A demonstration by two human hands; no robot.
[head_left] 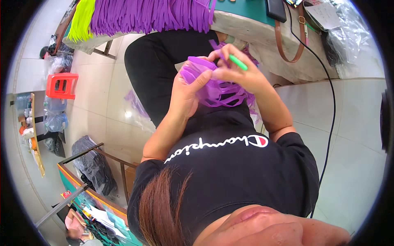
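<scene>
My left hand (186,90) is closed round a bundle of purple fabric strips (217,92) above my lap, its thumb pressed on top. Loops of these strips hang down toward my shirt. Close beside it, my right hand (242,76) pinches a purple strip whose end sticks up past the fingers. A bright green, rounded stick-like tool (237,62) lies across the fingers of the same hand; its other end is hidden, so its exact kind cannot be told.
Rows of purple strips (152,16) and lime-green strips (82,22) hang over the table edge ahead. A brown strap (283,49) and a black cable (333,102) hang at the right. Leftward stand a red plastic stool (61,86) and a wrapped dark bundle (96,164).
</scene>
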